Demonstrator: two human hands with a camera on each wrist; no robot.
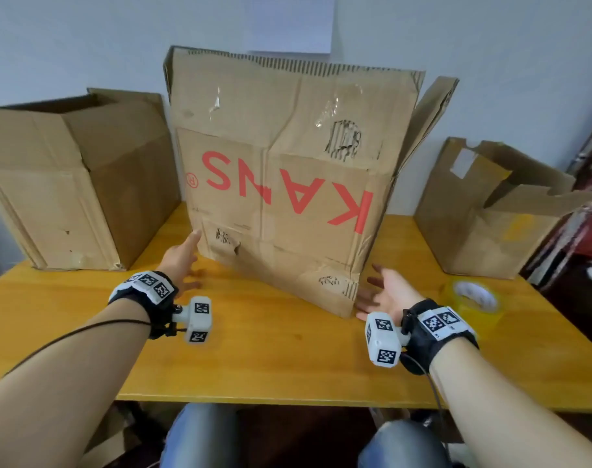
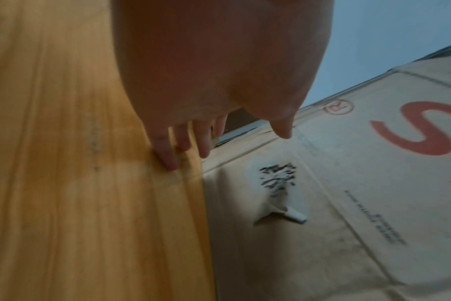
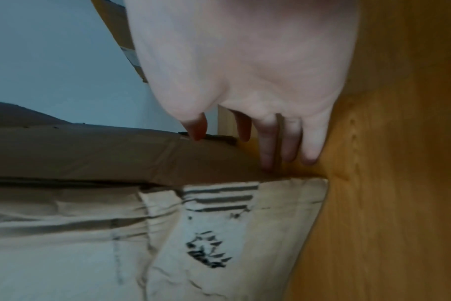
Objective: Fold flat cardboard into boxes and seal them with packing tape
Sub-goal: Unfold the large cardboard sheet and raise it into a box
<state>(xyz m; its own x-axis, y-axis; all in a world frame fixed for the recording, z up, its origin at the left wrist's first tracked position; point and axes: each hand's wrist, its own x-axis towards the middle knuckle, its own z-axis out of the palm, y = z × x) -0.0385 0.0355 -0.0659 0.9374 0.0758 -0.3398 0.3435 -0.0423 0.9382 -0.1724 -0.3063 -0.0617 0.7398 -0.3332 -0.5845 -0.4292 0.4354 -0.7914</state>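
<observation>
We had the big cardboard box [image 1: 281, 184] with its red lettering upside down standing upright in the middle of the yellow wooden table [image 1: 254, 359], its top flaps up. Our left hand [image 1: 181, 260] lay at the box's lower left edge and our right hand [image 1: 387, 293] at its lower right corner, both with fingers straight and spread, gripping nothing. Two other opened boxes [image 1: 72, 184] flanked it, and a roll of packing tape [image 1: 473, 298] sat just beyond our right wrist.
</observation>
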